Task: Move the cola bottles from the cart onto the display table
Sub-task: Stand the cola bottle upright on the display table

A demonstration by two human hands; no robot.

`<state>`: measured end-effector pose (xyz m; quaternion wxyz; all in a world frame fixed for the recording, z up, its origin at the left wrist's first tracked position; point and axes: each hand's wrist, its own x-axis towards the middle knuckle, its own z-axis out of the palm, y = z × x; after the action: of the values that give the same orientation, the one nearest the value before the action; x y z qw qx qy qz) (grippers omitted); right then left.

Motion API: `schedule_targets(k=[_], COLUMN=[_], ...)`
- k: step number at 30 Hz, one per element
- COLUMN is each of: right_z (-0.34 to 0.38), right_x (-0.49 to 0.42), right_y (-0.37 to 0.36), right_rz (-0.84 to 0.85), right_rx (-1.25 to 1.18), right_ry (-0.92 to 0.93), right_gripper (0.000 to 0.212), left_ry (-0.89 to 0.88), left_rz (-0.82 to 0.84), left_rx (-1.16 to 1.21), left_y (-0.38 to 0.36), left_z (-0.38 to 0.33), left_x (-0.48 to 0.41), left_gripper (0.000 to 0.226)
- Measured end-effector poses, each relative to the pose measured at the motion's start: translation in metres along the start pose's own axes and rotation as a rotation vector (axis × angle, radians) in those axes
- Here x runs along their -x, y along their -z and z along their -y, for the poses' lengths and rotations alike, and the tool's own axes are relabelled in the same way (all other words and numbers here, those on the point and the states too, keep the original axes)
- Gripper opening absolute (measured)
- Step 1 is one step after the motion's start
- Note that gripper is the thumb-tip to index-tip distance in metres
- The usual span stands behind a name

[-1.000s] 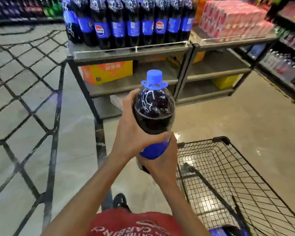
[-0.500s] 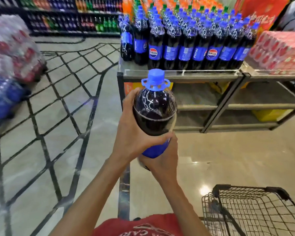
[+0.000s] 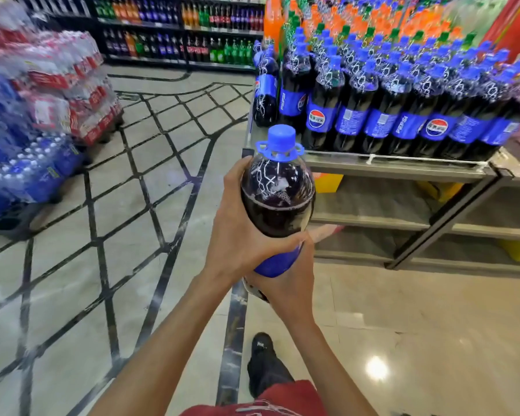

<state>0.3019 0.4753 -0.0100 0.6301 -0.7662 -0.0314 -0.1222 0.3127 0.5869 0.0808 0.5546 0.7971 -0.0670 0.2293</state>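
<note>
Cola bottle: dark liquid, blue cap, blue label, upright

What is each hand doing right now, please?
Left hand: closed around the middle of the cola bottle.
Right hand: closed around the same bottle lower down, below its blue label.

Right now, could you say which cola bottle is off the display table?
The bottle held by left hand and right hand; the others stand on the table.
</note>
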Motion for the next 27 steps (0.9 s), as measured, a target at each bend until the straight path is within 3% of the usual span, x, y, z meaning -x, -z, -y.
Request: schedule_targets(k=[6, 18, 27], right_z=[-0.023, -0.05, -0.061], right_x=[-0.081, -0.257, -0.335], right_y=[-0.021, -0.059, -0.094], right_rz=[0.018, 0.085, 0.014], right_rx=[0.015, 0.01, 0.042], right_ry=[-0.037, 0.096, 0.096], right_gripper=[0.1, 0.1, 0.099], left_ry=[0.017, 0.027, 0.034], left_rz=[-0.013, -0.086, -0.037], left_rx=[0.006, 0.009, 0.031], left_y=[-0.016, -0.049, -0.056], left_z=[0.032, 0.093, 0.138], left_x=[-0.074, -0.223, -0.305], left_gripper=[0.118, 0.116, 0.115])
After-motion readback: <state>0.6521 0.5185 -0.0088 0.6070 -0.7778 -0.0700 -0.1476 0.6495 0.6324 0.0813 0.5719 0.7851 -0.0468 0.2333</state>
